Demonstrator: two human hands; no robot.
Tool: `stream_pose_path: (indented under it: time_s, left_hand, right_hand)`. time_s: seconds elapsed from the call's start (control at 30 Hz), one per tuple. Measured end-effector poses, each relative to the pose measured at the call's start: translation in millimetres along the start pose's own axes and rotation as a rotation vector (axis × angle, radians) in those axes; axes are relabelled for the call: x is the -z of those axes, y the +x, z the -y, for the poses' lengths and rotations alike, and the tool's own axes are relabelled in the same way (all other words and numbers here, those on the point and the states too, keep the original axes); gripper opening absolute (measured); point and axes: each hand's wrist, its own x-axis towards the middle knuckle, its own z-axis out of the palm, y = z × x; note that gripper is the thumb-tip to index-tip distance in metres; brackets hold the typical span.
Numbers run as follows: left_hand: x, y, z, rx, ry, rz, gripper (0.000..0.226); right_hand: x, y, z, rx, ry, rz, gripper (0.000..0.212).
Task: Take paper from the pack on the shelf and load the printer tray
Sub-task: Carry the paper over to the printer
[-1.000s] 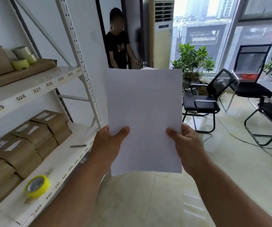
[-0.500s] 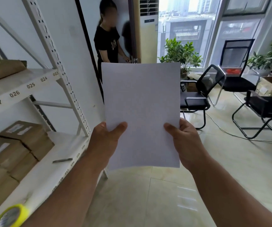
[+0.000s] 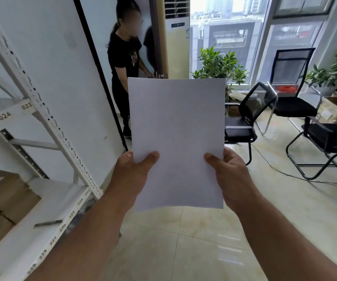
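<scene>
Paper (image 3: 176,138): white sheets, held upright in mid-air in front of the person, over the floor, right of the shelf; how many sheets, cannot tell.
Left hand (image 3: 132,175): clamped on the paper's lower left edge, thumb on the near face, other fingers hidden behind.
Right hand (image 3: 231,175): clamped on the lower right edge, thumb on the near face, fingers behind.
Shelf (image 3: 47,216): white metal rack at left, number labels along the front edges.
Boxes (image 3: 5,197): brown cardboard, stacked on the lower shelf board at far left.
Pen-like item (image 3: 47,223): lies flat on the lower board near the front edge, apart from the boxes; too small to identify.
Bystander (image 3: 126,63): second person in a black top, standing at the doorway behind the paper.
Chairs (image 3: 244,122): black, on the tiled floor at right, near the window.
Plant (image 3: 218,65): potted, by the window, behind the paper's top edge.
Printer, paper pack: not visible.
</scene>
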Motion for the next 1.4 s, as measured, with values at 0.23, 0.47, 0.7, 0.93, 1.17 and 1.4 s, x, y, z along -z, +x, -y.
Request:
stream_pose_path:
  time_s: [0.23, 0.47, 0.7, 0.93, 1.17, 1.4]
  left_hand:
    - [-39.3, 44.9, -2.2, 0.001, -0.007, 0.027, 0.010]
    - [-52.8, 106.5, 0.6, 0.001, -0.002, 0.039, 0.007]
    - [-47.8, 186.9, 10.8, 0.020, -0.013, 0.023, 0.019]
    - [-54.3, 248.0, 13.9, 0.040, -0.025, 0.079, 0.018]
    - [-81.1, 302.7, 24.6, 0.074, -0.031, 0.083, 0.015]
    - [-143.0, 364.5, 29.1, 0.086, -0.016, 0.065, 0.015]
  right_hand:
    - [19.9, 55.9, 7.2, -0.004, 0.011, -0.020, 0.023]
    - [12.6, 118.2, 1.5, -0.003, 0.003, -0.040, 0.020]
    - [-14.6, 189.1, -9.2, 0.015, -0.015, -0.027, 0.024]
    - [-25.9, 249.2, -18.7, 0.004, -0.042, -0.083, 0.026]
    - [-13.7, 312.0, -21.7, -0.020, -0.068, -0.091, 0.023]
    - [21.8, 397.7, -12.3, -0.053, -0.066, -0.074, 0.024]
